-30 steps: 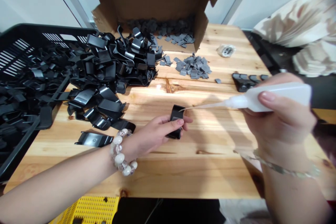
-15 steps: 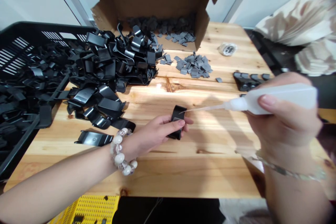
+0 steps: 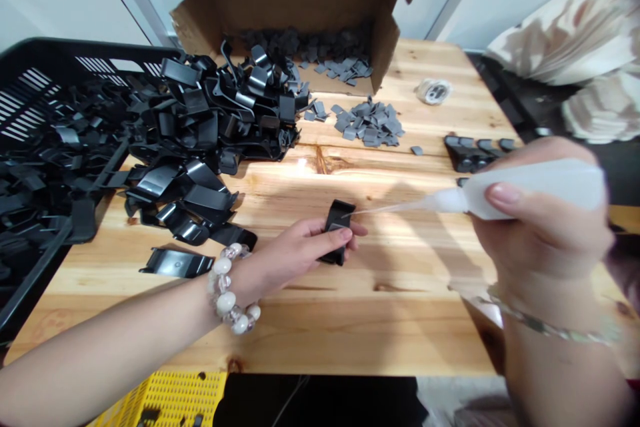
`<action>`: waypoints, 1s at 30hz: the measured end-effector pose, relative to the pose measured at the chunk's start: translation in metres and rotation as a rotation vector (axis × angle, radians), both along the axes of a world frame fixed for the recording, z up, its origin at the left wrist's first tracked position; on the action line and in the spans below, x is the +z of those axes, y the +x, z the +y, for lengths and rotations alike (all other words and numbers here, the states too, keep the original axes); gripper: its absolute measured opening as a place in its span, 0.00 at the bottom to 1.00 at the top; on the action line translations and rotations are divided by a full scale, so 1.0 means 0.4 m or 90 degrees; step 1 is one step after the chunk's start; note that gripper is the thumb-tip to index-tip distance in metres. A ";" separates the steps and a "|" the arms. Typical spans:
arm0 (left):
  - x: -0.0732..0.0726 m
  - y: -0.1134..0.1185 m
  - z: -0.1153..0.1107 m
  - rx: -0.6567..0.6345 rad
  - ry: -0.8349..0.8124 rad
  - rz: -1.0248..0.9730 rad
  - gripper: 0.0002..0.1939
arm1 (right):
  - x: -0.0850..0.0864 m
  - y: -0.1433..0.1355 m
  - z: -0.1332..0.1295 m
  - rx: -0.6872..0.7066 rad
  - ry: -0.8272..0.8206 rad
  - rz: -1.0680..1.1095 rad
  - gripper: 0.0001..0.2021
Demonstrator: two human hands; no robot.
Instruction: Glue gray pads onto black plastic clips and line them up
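Observation:
A curved black plastic clip (image 3: 341, 213) is pinched between the thumb and fingers of my left hand (image 3: 320, 241), just above the wooden table. My right hand (image 3: 545, 227) is wrapped round a white squeeze bottle (image 3: 543, 183), tilted so that its long thin nozzle points left. The nozzle's tip reaches the upper face of the clip; whether it touches I cannot tell. Nearest my left wrist lies a loose black clip (image 3: 177, 263). Further back is a heap of similar black clips (image 3: 205, 113).
A cardboard box (image 3: 300, 0) with small grey pads stands behind a pile of grey pads (image 3: 370, 124). Left is a black crate (image 3: 40, 100) full of black parts. A tape roll (image 3: 434, 91) and a row of black clips (image 3: 470, 152) lie right. Below sits a yellow basket (image 3: 187, 390).
Almost nothing differs. Both hands keep their grip on the clip and the bottle, and the nozzle tip stays at the clip. The view has shifted very slightly.

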State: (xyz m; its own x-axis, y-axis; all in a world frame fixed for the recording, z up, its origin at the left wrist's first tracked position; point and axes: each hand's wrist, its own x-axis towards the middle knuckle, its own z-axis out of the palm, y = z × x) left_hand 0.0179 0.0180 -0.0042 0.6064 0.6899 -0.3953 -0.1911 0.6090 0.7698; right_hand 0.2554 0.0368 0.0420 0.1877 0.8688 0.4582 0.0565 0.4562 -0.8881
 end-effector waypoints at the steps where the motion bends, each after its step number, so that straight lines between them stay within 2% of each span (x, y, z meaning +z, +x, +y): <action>1: 0.000 0.000 0.000 0.003 -0.001 0.001 0.11 | 0.000 0.004 0.001 -0.003 0.017 -0.009 0.10; 8: -0.005 0.000 -0.001 0.010 -0.006 -0.010 0.10 | 0.003 0.004 -0.001 -0.011 0.026 0.032 0.09; 17: -0.012 0.001 0.001 0.015 -0.021 -0.014 0.12 | 0.008 -0.022 -0.019 -0.029 0.002 -0.001 0.10; 24: -0.008 0.003 0.002 0.038 -0.052 -0.013 0.12 | -0.002 -0.006 -0.014 -0.081 0.085 -0.062 0.09; 30: -0.006 0.006 -0.001 0.031 -0.072 -0.023 0.14 | -0.008 -0.030 -0.037 -0.100 0.117 -0.139 0.09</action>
